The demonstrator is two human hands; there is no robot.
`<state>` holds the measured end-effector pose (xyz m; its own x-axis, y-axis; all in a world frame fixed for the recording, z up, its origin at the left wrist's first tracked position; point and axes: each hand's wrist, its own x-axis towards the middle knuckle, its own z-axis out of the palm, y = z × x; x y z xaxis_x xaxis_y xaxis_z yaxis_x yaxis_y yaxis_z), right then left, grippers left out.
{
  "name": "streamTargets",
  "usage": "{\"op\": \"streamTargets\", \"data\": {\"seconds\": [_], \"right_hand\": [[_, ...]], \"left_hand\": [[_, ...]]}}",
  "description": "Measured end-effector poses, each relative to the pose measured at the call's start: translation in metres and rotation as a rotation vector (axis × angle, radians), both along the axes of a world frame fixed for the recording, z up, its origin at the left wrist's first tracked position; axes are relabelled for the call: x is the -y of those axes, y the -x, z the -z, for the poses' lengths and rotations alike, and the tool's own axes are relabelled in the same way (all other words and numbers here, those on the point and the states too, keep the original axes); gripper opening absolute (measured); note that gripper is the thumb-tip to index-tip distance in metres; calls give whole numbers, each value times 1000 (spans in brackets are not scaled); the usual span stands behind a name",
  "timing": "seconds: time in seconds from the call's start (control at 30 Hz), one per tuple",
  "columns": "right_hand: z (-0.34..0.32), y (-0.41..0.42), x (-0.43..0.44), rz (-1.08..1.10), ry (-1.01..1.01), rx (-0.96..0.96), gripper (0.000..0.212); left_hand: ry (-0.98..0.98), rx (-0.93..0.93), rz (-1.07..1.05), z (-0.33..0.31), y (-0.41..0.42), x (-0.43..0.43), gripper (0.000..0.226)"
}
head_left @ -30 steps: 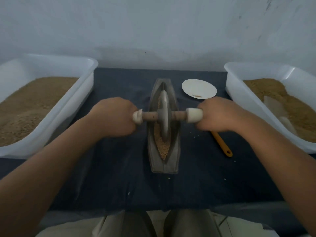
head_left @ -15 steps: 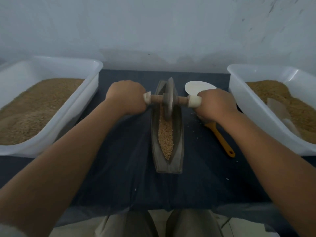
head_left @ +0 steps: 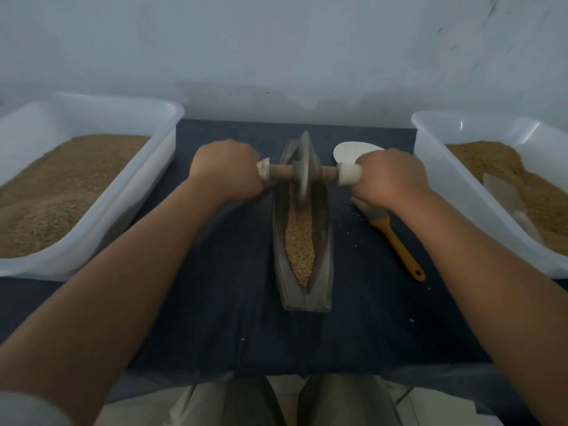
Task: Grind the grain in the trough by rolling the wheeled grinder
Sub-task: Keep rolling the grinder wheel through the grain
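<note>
I see the left hand (head_left: 226,171) and right hand (head_left: 391,177) gripping the wheeled grinder (head_left: 304,175) by its axle ends. The wheel stands at the trough's (head_left: 325,259) far end, with grain (head_left: 299,245) lying nearer me.

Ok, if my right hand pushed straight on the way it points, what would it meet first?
Probably the white plate, lying just beyond the right hand, though it may pass above it.
</note>
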<state>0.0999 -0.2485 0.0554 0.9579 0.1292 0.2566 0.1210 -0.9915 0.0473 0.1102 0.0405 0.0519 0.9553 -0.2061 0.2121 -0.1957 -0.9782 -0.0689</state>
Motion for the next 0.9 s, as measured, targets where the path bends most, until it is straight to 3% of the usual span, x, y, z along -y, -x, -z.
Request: {"op": "streamTargets", "data": {"seconds": [0.13, 0.23, 0.33, 0.4, 0.57, 0.7, 0.9], "right_hand": [[-1, 19, 9, 23, 12, -202, 18], [-5, 64, 18, -112, -28, -346, 13], [-15, 82, 19, -164, -59, -456, 24], [-9, 64, 18, -130, -53, -395, 16], [-2, -3, 1, -27, 32, -58, 16], [-8, -1, 1, -22, 30, -70, 15], [-11, 77, 20, -190, 2, -258, 18]], "left_hand": [[-61, -4, 90, -5, 24, -4, 36], [-125, 130, 189, 10, 74, -21, 34], [-120, 131, 210, 14, 84, -28, 35], [-85, 3, 156, 9, 66, -22, 32], [-11, -60, 23, -6, -7, -3, 33], [8, -50, 47, -4, 2, -3, 34], [-37, 82, 168, 18, 86, -30, 31]]}}
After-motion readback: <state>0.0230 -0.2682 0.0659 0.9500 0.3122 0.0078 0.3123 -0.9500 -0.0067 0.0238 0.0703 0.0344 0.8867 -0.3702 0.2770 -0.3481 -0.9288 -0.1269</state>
